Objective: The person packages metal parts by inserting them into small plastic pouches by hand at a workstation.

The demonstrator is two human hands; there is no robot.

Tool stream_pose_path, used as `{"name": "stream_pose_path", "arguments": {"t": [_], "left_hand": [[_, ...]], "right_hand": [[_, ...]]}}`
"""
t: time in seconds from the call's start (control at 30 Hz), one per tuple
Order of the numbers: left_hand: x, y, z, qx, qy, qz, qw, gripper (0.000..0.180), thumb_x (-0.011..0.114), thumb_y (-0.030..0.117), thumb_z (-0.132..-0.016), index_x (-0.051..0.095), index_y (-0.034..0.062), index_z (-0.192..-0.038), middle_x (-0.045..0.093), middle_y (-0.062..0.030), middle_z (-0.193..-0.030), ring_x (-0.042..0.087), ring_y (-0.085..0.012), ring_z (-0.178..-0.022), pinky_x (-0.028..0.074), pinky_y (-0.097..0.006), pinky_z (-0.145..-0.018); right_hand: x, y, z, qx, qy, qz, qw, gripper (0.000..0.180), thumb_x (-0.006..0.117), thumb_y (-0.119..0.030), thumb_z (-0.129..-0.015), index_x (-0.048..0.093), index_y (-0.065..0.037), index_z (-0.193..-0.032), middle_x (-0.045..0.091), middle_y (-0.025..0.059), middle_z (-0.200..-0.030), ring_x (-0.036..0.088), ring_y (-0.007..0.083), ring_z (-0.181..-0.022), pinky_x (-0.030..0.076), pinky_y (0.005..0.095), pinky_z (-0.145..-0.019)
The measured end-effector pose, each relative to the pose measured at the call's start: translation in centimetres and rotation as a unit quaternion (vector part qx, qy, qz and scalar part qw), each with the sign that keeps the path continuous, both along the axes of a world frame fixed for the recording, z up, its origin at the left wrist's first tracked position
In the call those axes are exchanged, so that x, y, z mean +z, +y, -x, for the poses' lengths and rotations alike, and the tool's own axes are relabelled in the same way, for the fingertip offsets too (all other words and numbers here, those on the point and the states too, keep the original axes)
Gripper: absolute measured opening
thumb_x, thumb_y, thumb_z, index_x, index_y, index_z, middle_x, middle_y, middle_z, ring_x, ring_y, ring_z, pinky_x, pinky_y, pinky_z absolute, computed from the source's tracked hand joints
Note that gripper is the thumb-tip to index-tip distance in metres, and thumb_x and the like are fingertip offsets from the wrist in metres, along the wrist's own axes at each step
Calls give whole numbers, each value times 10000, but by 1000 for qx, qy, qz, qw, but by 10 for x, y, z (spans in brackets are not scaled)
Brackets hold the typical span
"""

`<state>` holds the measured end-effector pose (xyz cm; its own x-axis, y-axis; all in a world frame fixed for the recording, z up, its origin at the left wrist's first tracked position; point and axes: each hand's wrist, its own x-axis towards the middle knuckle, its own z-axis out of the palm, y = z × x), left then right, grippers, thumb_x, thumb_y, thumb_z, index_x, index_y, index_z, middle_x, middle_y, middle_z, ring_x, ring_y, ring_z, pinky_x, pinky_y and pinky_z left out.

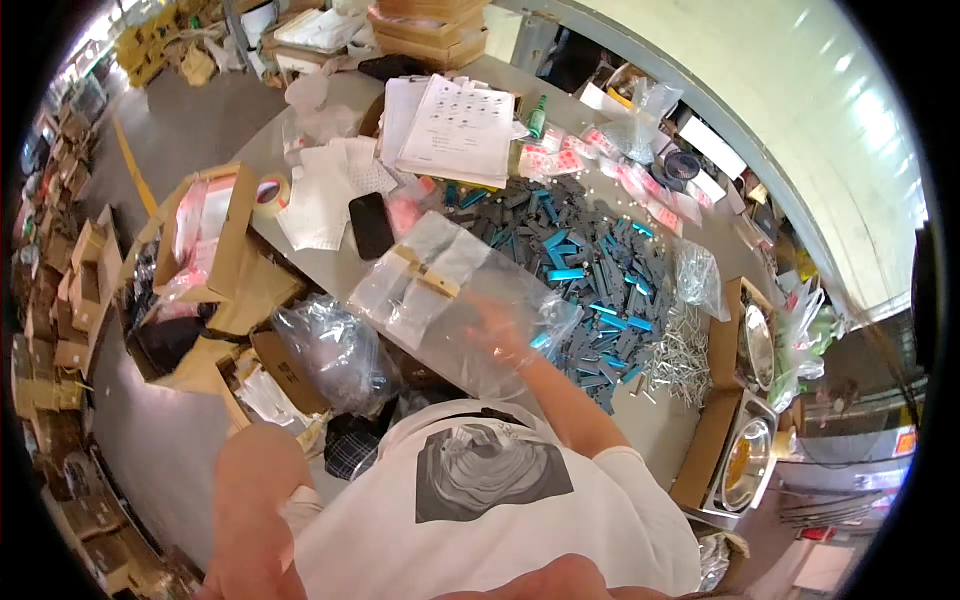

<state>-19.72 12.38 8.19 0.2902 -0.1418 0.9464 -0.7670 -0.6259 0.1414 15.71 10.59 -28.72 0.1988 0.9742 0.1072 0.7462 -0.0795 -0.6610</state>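
Note:
My right hand (497, 332) reaches up from the lower right to a large clear plastic bag (425, 330) on the table. It shows hazily through the film, so its fingers are too blurred to read. Pale inner packets and a tan strip (428, 275) show at the bag's far end. Beside the bag lies a wide pile of dark grey and blue plastic parts (610, 270), with silvery metal pins (682, 355) at its right. My left arm (262, 475) is bent at the lower left; its hand is out of view.
Behind the bag are a black phone (372, 226), white papers (458, 130) and a small green bottle (538, 117). Red-and-white packets (550, 160) lie beyond the pile. Metal bowls (745, 465) stand at the right edge. Tape (270, 194) and open cartons (235, 240) are at the left.

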Motion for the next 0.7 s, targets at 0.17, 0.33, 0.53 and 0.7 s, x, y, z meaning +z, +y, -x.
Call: {"name": "stream_pose_path", "arguments": {"t": [0.17,0.33,0.53,0.7], "left_hand": [[-15,-22,-62,251,-323,-85,908,416,603,172,-778,344,110,-1097,401,-56,-965,421,-215,-969,325,-373,-772],[-1,-35,-48,213,-158,26,964,433,609,183,-762,347,118,-1100,320,-43,-1237,370,-236,-1013,254,-478,-950],[0,-26,-38,173,-131,55,975,389,596,193,-773,377,109,-1082,352,-47,-1236,390,-242,-1008,277,-482,-949],[-3,-12,-34,160,-128,60,977,342,581,201,-788,406,99,-1064,405,-54,-1166,423,-244,-993,317,-459,-903]], "right_hand": [[25,22,25,141,75,33,987,610,646,-316,-769,404,-159,-1307,439,142,-1264,382,346,-1190,332,418,-979],[32,51,54,165,-196,66,964,566,589,-316,-801,398,-185,-1318,423,74,-1298,357,307,-1222,317,440,-987],[18,81,75,194,-375,-99,901,455,478,-297,-843,427,-197,-1285,463,34,-1250,395,236,-1189,238,536,-1001],[59,77,77,266,-373,87,884,406,479,-219,-830,460,-166,-1232,494,29,-1194,389,206,-1199,238,511,-1014]]}}
